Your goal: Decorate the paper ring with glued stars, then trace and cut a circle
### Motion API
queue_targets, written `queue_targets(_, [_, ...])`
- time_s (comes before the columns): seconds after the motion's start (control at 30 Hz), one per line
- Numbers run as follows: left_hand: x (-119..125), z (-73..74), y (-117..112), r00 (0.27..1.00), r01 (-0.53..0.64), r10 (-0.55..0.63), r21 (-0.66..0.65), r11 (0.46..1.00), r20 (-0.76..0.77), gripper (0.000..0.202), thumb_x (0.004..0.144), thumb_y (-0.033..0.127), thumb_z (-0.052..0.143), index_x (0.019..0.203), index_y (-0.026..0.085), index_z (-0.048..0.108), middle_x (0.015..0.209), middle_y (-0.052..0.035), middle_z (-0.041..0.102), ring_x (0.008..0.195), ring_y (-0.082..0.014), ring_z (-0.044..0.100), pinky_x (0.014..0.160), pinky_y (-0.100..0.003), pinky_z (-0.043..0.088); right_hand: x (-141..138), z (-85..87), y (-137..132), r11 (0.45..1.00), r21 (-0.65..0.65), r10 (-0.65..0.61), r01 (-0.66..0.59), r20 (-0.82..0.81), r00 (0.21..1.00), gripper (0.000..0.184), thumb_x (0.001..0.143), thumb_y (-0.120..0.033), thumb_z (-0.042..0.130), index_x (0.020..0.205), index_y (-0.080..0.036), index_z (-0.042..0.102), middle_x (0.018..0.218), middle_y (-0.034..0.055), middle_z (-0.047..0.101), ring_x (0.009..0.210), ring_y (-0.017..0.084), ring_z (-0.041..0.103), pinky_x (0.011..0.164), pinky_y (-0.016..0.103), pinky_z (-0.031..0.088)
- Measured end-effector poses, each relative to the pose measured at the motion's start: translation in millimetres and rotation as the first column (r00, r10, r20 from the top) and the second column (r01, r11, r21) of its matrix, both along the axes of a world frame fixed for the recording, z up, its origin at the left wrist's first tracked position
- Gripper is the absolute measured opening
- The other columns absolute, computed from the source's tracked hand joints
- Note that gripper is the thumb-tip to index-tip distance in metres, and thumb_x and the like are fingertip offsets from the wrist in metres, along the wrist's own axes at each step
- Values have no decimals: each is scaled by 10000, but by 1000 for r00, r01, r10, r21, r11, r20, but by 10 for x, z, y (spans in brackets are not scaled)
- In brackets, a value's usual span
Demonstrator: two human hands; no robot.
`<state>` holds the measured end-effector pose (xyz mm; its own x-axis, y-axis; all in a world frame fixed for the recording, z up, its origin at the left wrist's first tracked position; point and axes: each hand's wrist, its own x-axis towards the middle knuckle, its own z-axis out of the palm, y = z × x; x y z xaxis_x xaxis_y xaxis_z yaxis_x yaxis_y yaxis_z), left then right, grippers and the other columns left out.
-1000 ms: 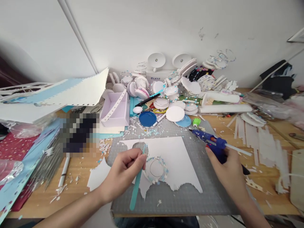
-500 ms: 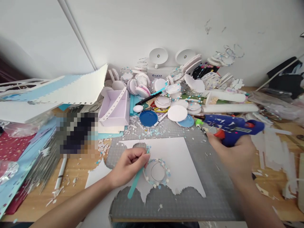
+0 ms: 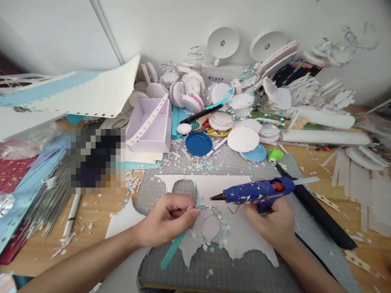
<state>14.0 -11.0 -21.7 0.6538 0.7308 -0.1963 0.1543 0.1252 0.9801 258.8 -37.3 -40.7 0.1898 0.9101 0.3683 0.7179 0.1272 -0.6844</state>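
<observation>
My right hand (image 3: 270,226) is wrapped round the grip of a blue hot glue gun (image 3: 249,194), its dark nozzle pointing left and a clear glue stick out of its back. Closed in a pinch, my left hand (image 3: 171,217) holds a flat teal stick (image 3: 172,253) with a rounded end, which slants below the fingers. Beside those fingertips lies a ring of small blue and white stars (image 3: 226,228), over white foam board (image 3: 253,240) with scalloped cut edges. Whether the pinch also takes in the ring, I cannot tell.
A grey cutting mat (image 3: 171,276) lies under the board. Behind are a lilac box (image 3: 149,142), a blue lid (image 3: 198,144), white discs (image 3: 242,139) and several star rings. A black bar (image 3: 320,211) lies at right, thin wires (image 3: 50,203) at left.
My right hand has brought the glue gun leftward and down, its nozzle near my left hand. A black bar has come into view at right. My left hand keeps its pinch; the view has shifted.
</observation>
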Motion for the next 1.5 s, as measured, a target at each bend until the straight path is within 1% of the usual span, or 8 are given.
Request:
queue_targets(0.37, [13,7,-9,999,9,-10,15,1000,42,397,903,313,468,552,190,331,547,60,257,499,-81,214,447,-246,165,36,23,-3,999,32,38,-42,118,992,171,658,-241,588,503,-229,518,450,-1,526,516,193,588,417,255,427])
queue_targets(0.77, [4,1,-7,999,16,-17,29,999,31,375,897,301,479,551,169,418,530,47,319,486,-80,272,447,-237,197,15,3,2,997,51,49,-57,141,989,252,651,-231,559,444,-232,416,356,-45,454,325,115,437,349,226,366])
queue_targets(0.97, [8,-3,-1,999,24,-24,20,1000,31,383,897,314,473,548,173,399,528,50,312,485,-78,266,441,-231,191,45,-40,10,980,148,89,-134,275,957,38,694,-217,594,677,-209,560,509,-26,569,384,124,487,405,246,414])
queue_targets(1.07, [12,-3,-1,999,25,-26,33,999,23,397,896,327,476,541,177,380,527,52,299,486,-77,260,443,-228,193,89,-33,50,957,243,61,-156,359,931,109,693,-211,637,755,-202,548,624,-15,613,405,107,482,416,241,401])
queue_targets(1.17, [16,9,-4,1000,7,-8,44,999,8,429,893,368,474,526,180,358,527,50,293,490,-78,257,444,-225,198,196,-10,77,958,285,-91,-29,399,912,151,720,-274,665,777,-197,548,600,-9,583,455,137,517,480,265,422])
queue_targets(1.3, [15,55,-16,1000,-13,13,74,997,-5,471,889,430,474,506,160,427,521,29,354,496,-85,306,446,-221,230,465,10,8,940,177,-338,291,396,854,292,765,-469,627,680,-213,516,551,15,517,513,210,535,514,319,389])
queue_targets(1.4, [8,110,-33,1000,2,-2,94,996,2,474,894,434,478,535,131,541,516,10,409,489,-89,345,438,-218,250,691,-18,-119,921,97,-383,376,398,834,328,803,-529,541,693,-224,494,583,32,488,569,247,528,522,333,361])
queue_targets(1.5, [4,173,-59,1000,19,-22,110,994,18,458,901,402,485,572,116,625,522,1,436,488,-90,359,444,-222,266,844,-92,-236,930,21,-337,367,450,827,308,835,-512,491,760,-214,502,621,44,479,571,253,503,518,339,345])
